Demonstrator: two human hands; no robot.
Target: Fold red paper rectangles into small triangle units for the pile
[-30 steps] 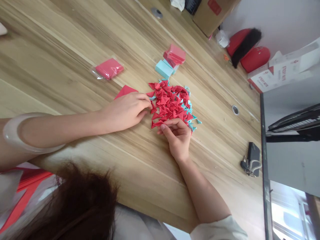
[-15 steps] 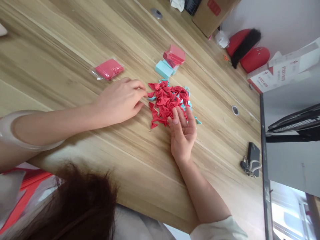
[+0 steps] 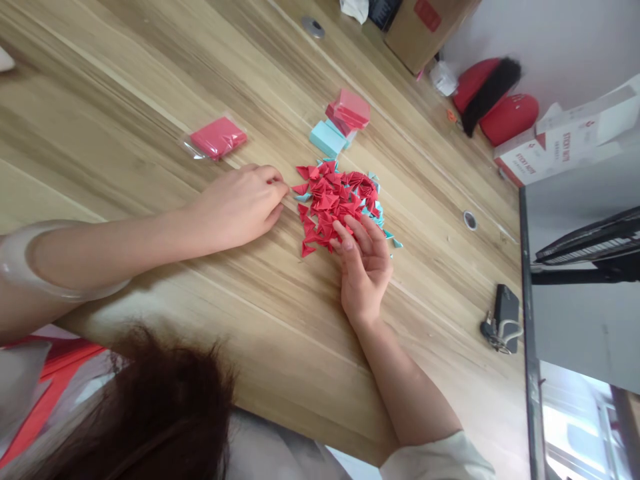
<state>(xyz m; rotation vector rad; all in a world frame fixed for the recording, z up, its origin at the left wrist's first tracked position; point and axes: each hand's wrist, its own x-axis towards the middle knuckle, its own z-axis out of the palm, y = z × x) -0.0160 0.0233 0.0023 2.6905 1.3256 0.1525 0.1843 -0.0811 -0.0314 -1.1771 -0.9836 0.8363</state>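
A heap of small folded paper triangles, mostly red with some light blue at its far edge, lies on the wooden table. My left hand rests palm down just left of the heap. Its fingers are bunched, the tips touching the heap's left edge, and whatever is under the palm is hidden. My right hand lies palm up at the heap's near right side, its fingers apart and curling over the red pieces. A pale bangle circles my left forearm.
Behind the heap stand stacks of pink and light blue paper. A wrapped pink paper pack lies to the left. A key fob with keys lies to the right, near a monitor edge. Boxes and red objects line the far side.
My left hand slid over the red sheet that showed beside it, which is now out of sight. My right hand turned palm up, opened flat on the heap, then began curling its fingers.
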